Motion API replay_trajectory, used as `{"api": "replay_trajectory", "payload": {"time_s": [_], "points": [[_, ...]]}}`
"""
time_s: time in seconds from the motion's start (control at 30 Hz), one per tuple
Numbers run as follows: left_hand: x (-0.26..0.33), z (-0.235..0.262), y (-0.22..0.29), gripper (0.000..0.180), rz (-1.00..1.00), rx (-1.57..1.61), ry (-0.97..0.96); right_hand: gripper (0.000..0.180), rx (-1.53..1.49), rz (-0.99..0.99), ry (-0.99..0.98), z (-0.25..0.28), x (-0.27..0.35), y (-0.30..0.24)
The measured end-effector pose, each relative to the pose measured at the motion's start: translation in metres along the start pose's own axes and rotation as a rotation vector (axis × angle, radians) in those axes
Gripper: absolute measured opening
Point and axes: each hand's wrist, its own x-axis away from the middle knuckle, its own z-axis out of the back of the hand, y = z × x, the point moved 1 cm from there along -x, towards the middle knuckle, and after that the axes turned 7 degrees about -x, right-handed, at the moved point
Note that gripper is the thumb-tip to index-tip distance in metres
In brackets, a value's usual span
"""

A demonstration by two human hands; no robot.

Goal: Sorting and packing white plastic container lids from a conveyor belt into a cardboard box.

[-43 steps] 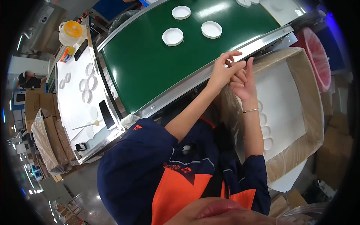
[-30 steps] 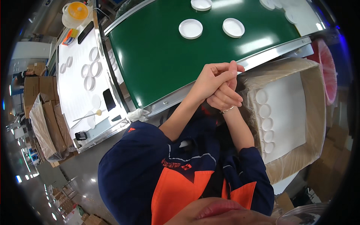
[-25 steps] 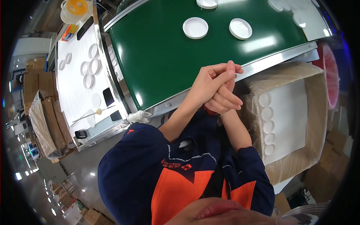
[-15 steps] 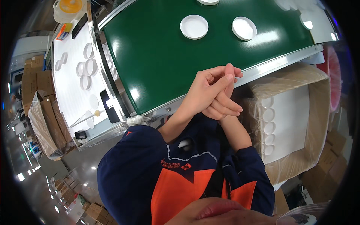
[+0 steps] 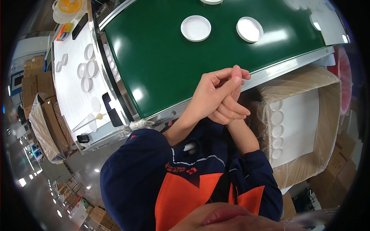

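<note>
My left hand [image 5: 206, 92] and my right hand [image 5: 233, 106] are clasped together over the near edge of the green conveyor belt [image 5: 162, 57]. The left thumb lies across the right hand, and the fingers overlap, so part of each hand is hidden. No object shows between them. Beyond the hands, on the belt, sit two round shallow white dishes or lids, a left one [image 5: 195, 28] and a right one [image 5: 249, 29]. A third white dish [image 5: 212, 1] is cut off by the top of the picture.
On the right stands a plastic-lined carton [image 5: 327, 127] holding a column of white round pieces [image 5: 277, 131]. A white side table [image 5: 71, 100] at the left bears clear rings [image 5: 91, 69], a dark phone [image 5: 111, 109] and a tape dispenser [image 5: 63, 32]. A metal rail [image 5: 110, 65] borders the belt.
My hands stay clasped in the same place. The view has shifted slightly, and the white dishes appear a little farther left.
</note>
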Motion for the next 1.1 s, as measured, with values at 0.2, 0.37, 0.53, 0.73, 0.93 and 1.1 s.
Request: {"api": "replay_trajectory", "payload": {"time_s": [0.2,0.37,0.53,0.73,0.93,1.1], "points": [[0.005,0.002,-0.003,0.030,-0.001,-0.039,0.038,0.085,-0.021,0.048,0.005,-0.001,-0.005,0.010],[0.008,-0.008,-0.016,0.031,-0.054,-0.033,-0.051,0.085,0.044,-0.078,-0.030,-0.011,-0.003,0.020],[0.018,-0.019,-0.004,0.032,-0.085,-0.014,-0.089,0.076,0.054,-0.197,-0.079,-0.019,-0.004,0.039],[0.031,-0.030,0.005,0.033,-0.104,-0.036,-0.152,0.084,0.148,-0.207,-0.099,-0.026,0.009,0.045],[0.041,-0.039,0.006,0.033,-0.144,-0.061,-0.183,0.075,0.188,-0.223,-0.092,-0.032,0.013,0.057],[0.049,-0.045,0.011,0.034,-0.145,-0.087,-0.205,0.078,0.200,-0.228,-0.118,-0.034,0.016,0.065]]}}
